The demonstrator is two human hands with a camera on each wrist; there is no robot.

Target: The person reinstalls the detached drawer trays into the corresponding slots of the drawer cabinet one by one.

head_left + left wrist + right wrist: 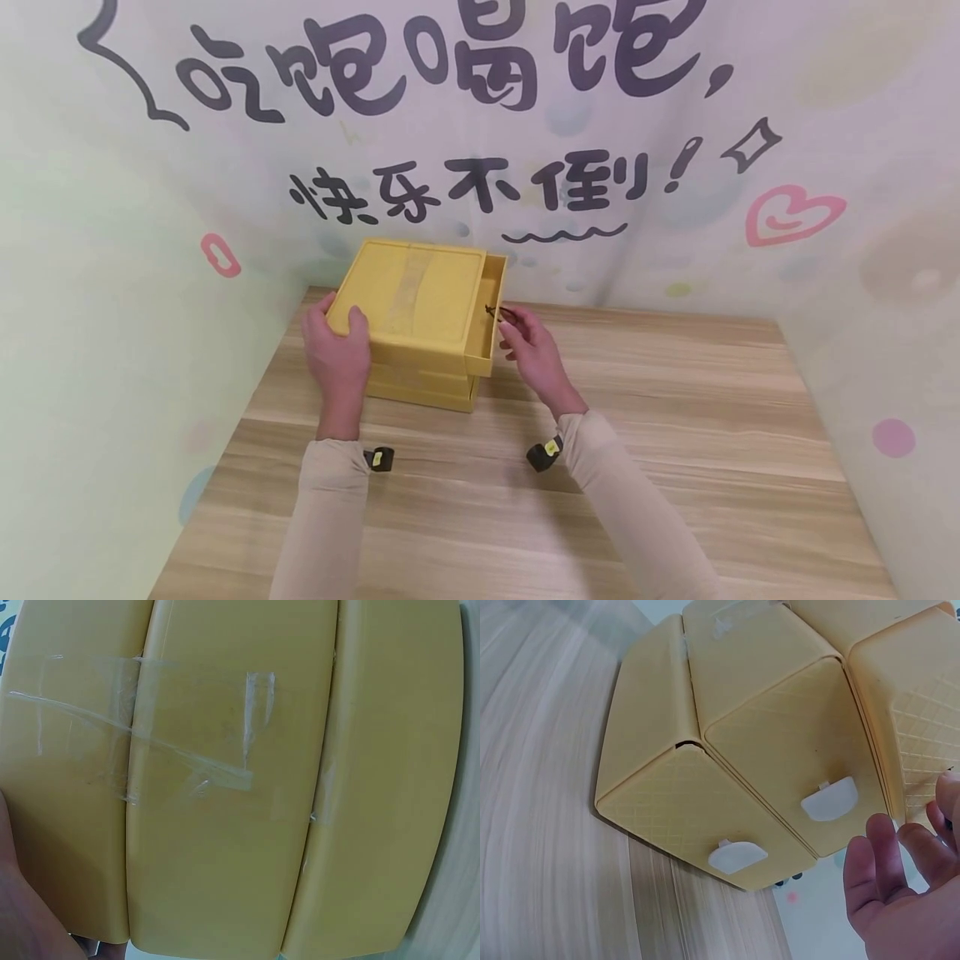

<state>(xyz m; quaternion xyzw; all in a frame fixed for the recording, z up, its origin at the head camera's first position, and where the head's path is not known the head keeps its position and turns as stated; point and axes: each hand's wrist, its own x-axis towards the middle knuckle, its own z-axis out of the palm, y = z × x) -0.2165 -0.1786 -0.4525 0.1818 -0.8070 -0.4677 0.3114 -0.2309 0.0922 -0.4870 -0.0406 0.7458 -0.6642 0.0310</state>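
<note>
A yellow box of three stacked drawers [412, 292] stands on the table, its top drawer [482, 364] pulled out to the right. My left hand [337, 350] grips the box's left end, thumb on the top and fingers round the far corner; in the left wrist view clear tape crosses the box side [225, 825]. At the open drawer's front, my right hand [536, 354] pinches a thin, looped black cord [491, 311] that reaches over the drawer's edge. In the right wrist view, the right hand's fingers [885, 855] are close to the top drawer's grid-patterned front [930, 735].
Both lower drawers are closed, with white handles on the middle drawer [831, 799] and the bottom drawer [737, 857]. The wood-grain table [675, 433] extends to the right and front. Behind it rises a printed wall [465, 133]. Small black cameras [381, 459] sit at both wrists.
</note>
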